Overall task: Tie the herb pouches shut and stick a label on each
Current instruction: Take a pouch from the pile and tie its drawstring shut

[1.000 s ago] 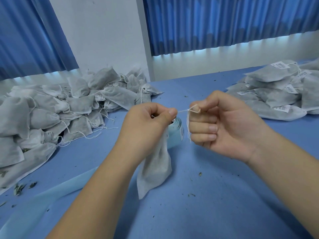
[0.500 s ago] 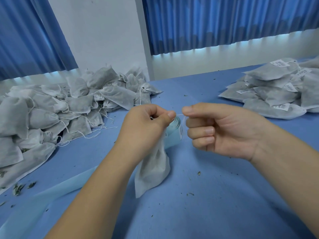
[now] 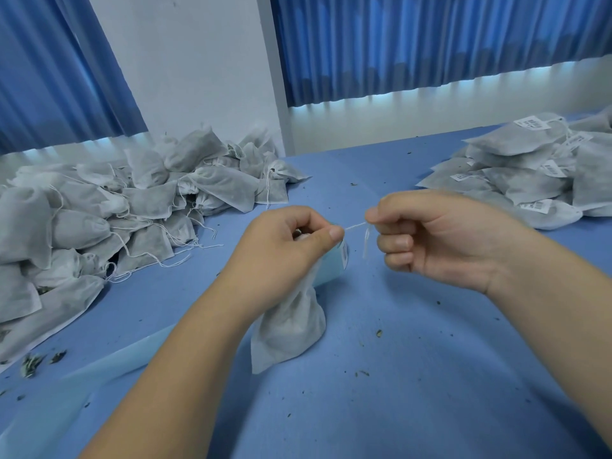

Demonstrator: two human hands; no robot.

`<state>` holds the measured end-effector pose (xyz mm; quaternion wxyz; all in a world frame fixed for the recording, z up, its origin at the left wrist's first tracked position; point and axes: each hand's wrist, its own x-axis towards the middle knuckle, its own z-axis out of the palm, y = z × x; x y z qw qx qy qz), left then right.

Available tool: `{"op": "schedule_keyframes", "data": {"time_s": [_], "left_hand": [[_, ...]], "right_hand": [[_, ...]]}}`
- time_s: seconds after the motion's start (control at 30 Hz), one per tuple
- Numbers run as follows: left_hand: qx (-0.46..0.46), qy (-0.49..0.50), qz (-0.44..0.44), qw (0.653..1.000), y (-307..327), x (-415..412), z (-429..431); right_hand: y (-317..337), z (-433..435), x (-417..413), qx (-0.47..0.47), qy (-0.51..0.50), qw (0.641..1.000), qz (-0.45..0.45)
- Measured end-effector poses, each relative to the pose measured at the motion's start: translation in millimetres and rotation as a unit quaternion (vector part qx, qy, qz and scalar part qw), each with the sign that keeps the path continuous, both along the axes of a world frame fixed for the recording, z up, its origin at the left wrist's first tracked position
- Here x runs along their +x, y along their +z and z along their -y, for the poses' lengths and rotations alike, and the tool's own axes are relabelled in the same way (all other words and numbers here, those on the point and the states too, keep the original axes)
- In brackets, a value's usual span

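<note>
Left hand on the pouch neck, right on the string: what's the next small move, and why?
Probably pull the right hand outward to cinch the neck shut: it pinches the string, drawn straight to the left hand gripping the neck of the pouch, with a loose end hanging below.

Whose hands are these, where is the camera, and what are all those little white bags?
No machine here, just a person. The camera sits on their head and looks down, so you see both arms from above. The left hand grips the neck of a small white pouch of herbs. The right hand pinches its thin string, stretched between the hands. On the blue table, a pile of unlabelled pouches lies at the left and a stack of labelled pouches at the right. Dark herb crumbs dot the table.
</note>
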<state>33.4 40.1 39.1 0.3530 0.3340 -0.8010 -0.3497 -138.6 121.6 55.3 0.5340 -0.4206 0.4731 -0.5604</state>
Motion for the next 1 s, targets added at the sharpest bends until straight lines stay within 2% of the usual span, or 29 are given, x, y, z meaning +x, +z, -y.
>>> {"op": "schedule_keyframes", "data": {"time_s": [0.1, 0.17, 0.23, 0.33, 0.43, 0.63, 0.83, 1.0], "left_hand": [[-0.017, 0.021, 0.001, 1.0, 0.0, -0.4, 1.3], [-0.022, 0.018, 0.004, 1.0, -0.5, -1.3, 0.5], [-0.016, 0.006, 0.005, 1.0, -1.1, 0.2, 1.1], [0.046, -0.049, 0.003, 0.998, 0.5, 6.9, 3.2], [0.09, -0.094, 0.036, 0.991, 0.9, 11.3, 5.0], [0.101, -0.153, 0.097, 0.978, 1.8, 15.5, 1.9], [0.091, -0.103, 0.095, 0.986, -0.5, 9.0, -0.9], [0.078, -0.005, 0.084, 0.993, -9.9, -3.2, -3.2]], "right_hand": [[-0.7, -1.6, 1.2, 0.027, 0.057, 0.998, -0.008], [-0.8, -1.6, 2.2, 0.033, 0.058, 0.998, 0.01], [0.6, -0.5, 1.5, 0.023, 0.032, 0.999, 0.037], [3.4, 2.3, -3.6, 0.0, -0.025, 0.995, 0.094], [2.3, 5.3, -8.9, -0.008, -0.099, 0.987, 0.127], [1.7, 7.9, -15.7, -0.032, -0.186, 0.97, 0.156], [0.2, 6.9, -15.8, -0.097, -0.232, 0.964, 0.086], [-0.2, 2.4, -3.3, -0.175, -0.26, 0.946, -0.077]]}}
